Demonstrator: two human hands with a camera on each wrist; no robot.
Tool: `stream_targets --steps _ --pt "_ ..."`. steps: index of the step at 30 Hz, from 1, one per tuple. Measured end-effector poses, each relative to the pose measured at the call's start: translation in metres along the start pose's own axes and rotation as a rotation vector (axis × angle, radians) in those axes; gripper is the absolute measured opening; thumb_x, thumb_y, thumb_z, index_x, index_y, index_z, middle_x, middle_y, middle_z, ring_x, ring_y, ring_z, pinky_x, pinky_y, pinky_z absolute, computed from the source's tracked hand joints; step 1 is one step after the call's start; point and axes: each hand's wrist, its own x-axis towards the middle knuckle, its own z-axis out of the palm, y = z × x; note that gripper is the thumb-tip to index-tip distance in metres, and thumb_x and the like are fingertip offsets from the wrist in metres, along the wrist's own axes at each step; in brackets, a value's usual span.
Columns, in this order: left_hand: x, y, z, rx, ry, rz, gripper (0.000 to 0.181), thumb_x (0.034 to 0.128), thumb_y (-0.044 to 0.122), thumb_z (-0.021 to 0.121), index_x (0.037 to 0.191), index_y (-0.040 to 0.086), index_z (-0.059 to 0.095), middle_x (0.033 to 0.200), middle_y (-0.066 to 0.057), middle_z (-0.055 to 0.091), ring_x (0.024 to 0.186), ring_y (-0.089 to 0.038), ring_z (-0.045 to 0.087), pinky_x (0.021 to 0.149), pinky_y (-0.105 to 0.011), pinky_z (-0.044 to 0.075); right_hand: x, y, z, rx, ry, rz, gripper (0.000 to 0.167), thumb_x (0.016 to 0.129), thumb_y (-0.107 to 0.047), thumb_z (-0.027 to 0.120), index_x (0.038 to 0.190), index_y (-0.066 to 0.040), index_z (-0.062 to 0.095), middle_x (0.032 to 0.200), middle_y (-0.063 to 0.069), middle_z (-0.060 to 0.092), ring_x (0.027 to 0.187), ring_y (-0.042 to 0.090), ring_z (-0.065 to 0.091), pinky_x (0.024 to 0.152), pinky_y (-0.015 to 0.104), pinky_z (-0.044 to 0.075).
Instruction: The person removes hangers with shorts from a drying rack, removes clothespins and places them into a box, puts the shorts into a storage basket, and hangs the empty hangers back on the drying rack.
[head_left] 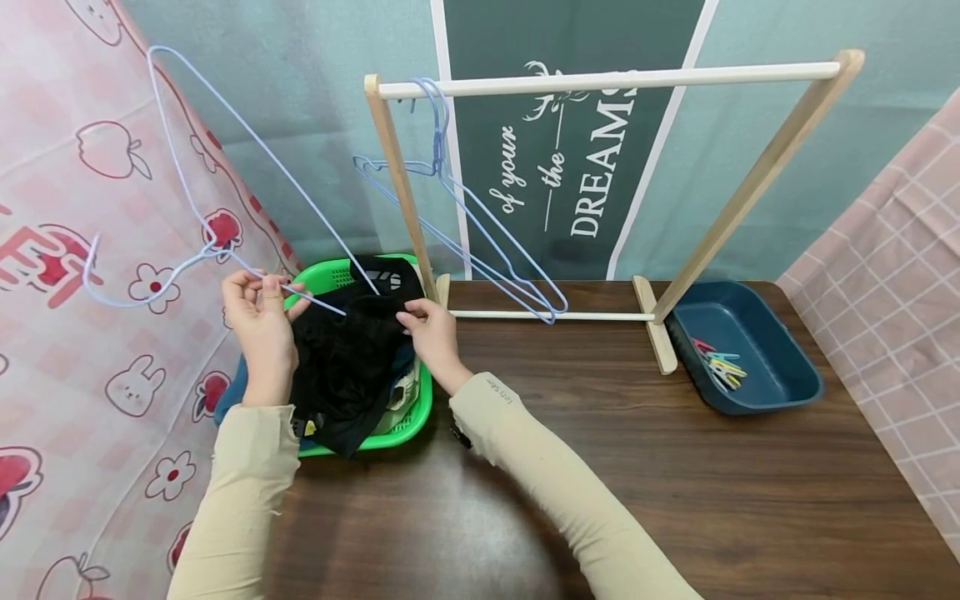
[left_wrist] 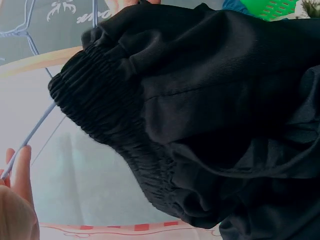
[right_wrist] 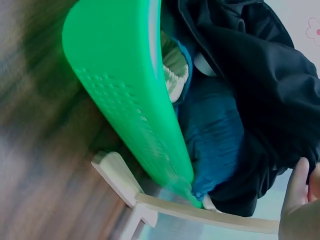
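Above the green basket, my left hand pinches a light blue wire hanger near its neck, with the hook pointing left. The hanger's far end goes into the waist opening of black pants. Their gathered elastic waistband shows in the left wrist view, with the wire passing behind its edge. On the other side, my right hand pinches the waist edge between thumb and fingers. The pants hang down over the basket. How far the hanger reaches inside them is hidden.
Other clothes, including a blue one, lie in the basket. Right beside it stands a wooden rack, with light blue hangers at its left end. A dark blue bin holding several clothespins stands at the right.
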Motion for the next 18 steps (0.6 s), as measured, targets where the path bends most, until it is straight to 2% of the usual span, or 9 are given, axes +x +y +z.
stream_targets --steps 4,9,14,18 --pt "0.004 -0.003 -0.004 -0.015 0.069 -0.015 0.009 0.0942 0.01 0.05 0.094 0.011 0.042 0.088 -0.009 0.05 0.071 -0.016 0.061 0.056 -0.019 0.055 -0.003 0.005 0.001 0.086 0.013 0.049 0.023 0.093 -0.006 0.059 0.111 0.008 0.062 0.103 0.025 0.064 0.089 0.035 0.068 0.075 0.027 0.058" --pt "0.008 -0.001 -0.01 -0.036 0.124 0.025 0.009 0.0941 0.01 0.05 0.094 0.01 0.041 0.089 -0.01 0.05 0.07 -0.017 0.061 0.056 -0.021 0.056 -0.002 0.015 -0.004 0.12 0.048 0.108 0.026 0.094 -0.006 0.057 0.115 0.009 0.059 0.104 0.026 0.062 0.089 0.037 0.068 0.077 0.032 0.058" --pt "0.011 0.007 -0.013 -0.049 0.157 0.087 0.013 0.0918 0.011 0.054 0.094 0.009 0.041 0.088 -0.011 0.051 0.068 -0.019 0.061 0.053 -0.022 0.055 -0.001 0.027 -0.01 0.103 0.039 0.122 0.026 0.094 -0.007 0.057 0.116 0.007 0.059 0.105 0.025 0.062 0.089 0.037 0.068 0.08 0.037 0.058" --pt "0.013 0.015 -0.01 -0.067 0.196 0.145 0.019 0.0882 0.014 0.059 0.094 0.009 0.041 0.088 -0.012 0.052 0.066 -0.019 0.062 0.053 -0.023 0.055 -0.004 0.034 -0.011 0.036 0.024 0.104 0.024 0.091 -0.009 0.062 0.112 0.004 0.065 0.104 0.022 0.066 0.087 0.033 0.069 0.074 0.031 0.058"
